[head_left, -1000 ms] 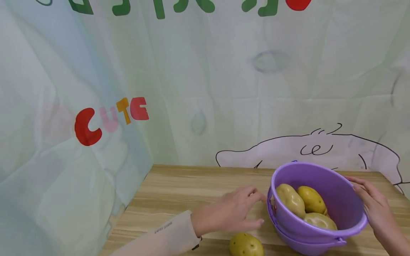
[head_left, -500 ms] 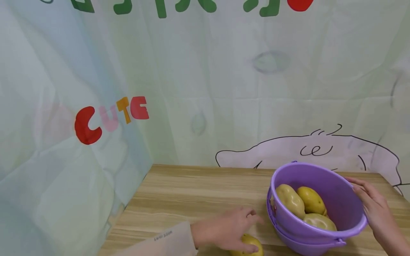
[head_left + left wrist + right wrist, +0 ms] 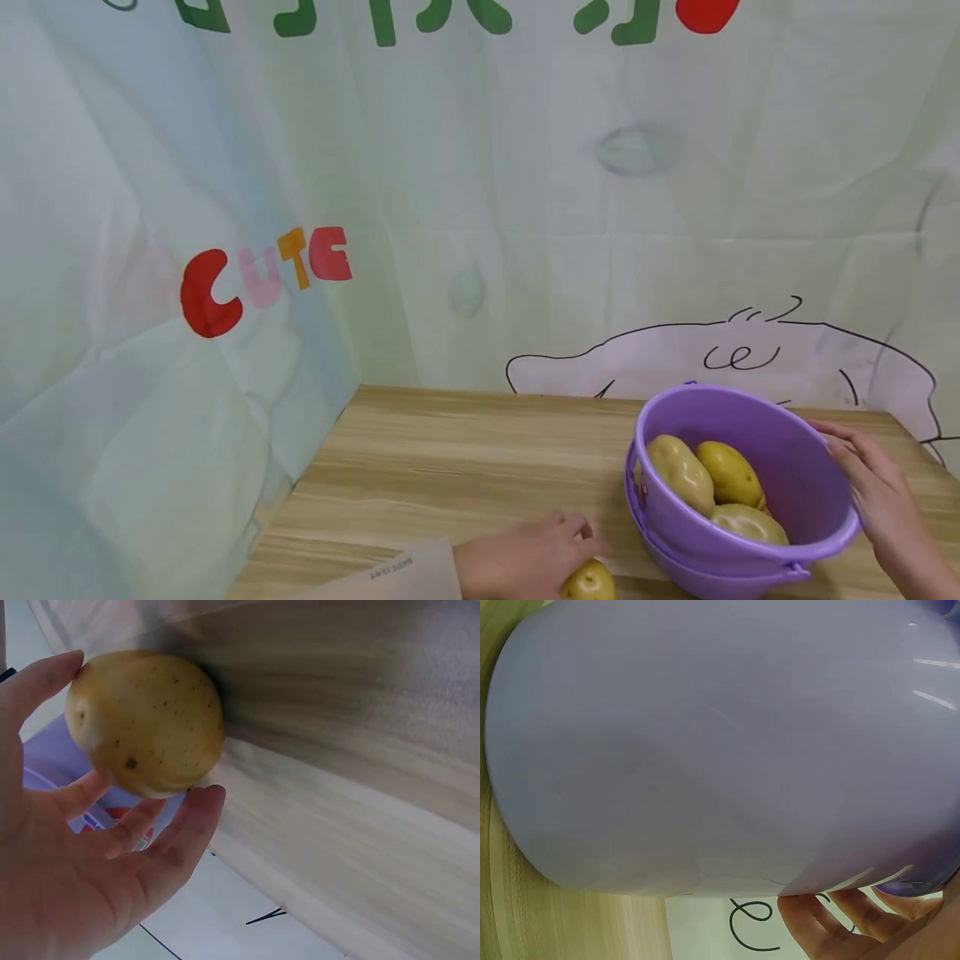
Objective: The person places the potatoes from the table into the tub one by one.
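A yellow-brown, dark-specked potato (image 3: 146,720) rests on the wooden table, between the thumb and fingers of my left hand (image 3: 97,855). In the head view, that potato (image 3: 590,581) is partly cut off by the bottom edge and partly covered by my left hand (image 3: 525,557). My right hand (image 3: 873,483) holds the right side of a purple bucket (image 3: 806,492) just below its rim. Several potatoes (image 3: 678,475) lie inside the bucket. In the right wrist view, the bucket's outer wall (image 3: 705,750) fills most of the picture, and my right fingers (image 3: 821,926) lie along it.
The wood-grain table (image 3: 435,450) extends left of the bucket. A pale printed cloth (image 3: 480,208) hangs behind the table and along its left side. The bucket's purple handle (image 3: 636,492) hangs down on its left side.
My left hand has moved from beside the bucket down toward the near edge and taken hold of the potato. The right hand and the bucket have stayed in place.
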Demonstrator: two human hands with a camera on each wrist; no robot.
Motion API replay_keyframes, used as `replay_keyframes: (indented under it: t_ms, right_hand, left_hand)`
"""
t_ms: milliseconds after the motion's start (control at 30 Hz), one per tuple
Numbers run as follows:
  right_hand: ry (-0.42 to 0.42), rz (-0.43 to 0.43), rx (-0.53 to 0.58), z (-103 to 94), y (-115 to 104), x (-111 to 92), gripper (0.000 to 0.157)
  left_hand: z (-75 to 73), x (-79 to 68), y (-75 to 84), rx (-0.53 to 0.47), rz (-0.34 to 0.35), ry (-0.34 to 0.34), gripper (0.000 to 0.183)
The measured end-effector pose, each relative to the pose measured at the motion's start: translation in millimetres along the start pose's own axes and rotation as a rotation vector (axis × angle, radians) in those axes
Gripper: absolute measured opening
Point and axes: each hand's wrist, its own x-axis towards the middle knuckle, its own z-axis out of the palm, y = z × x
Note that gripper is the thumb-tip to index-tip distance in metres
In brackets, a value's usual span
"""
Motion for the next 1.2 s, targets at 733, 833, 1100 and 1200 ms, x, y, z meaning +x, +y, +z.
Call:
replay_keyframes:
  t_ms: [733, 833, 1100, 1200]
  right_hand:
    - [0.009, -0.016, -0.035, 0.6, 1.1, 0.5, 0.031]
    - [0.006, -0.015, -0.036, 0.3, 1.0, 0.8, 0.032]
    - [0.033, -0.009, -0.162, 0.6, 0.6, 1.2, 0.031]
    - [0.03, -0.005, -0.157, 0.4, 0.6, 1.3, 0.031]
  left_hand:
    - [10.2, 6.7, 0.8, -0.058, -0.022, -0.033, 0.055]
    - [10.4, 6.4, 0.2, -0.079, -0.03, -0.034, 0.055]
    - [9.1, 4.2, -2.7, -0.12, -0.027, -0.039, 0.056]
    - [7.3, 2.5, -4.0, -0.115, -0.02, -0.011, 0.059]
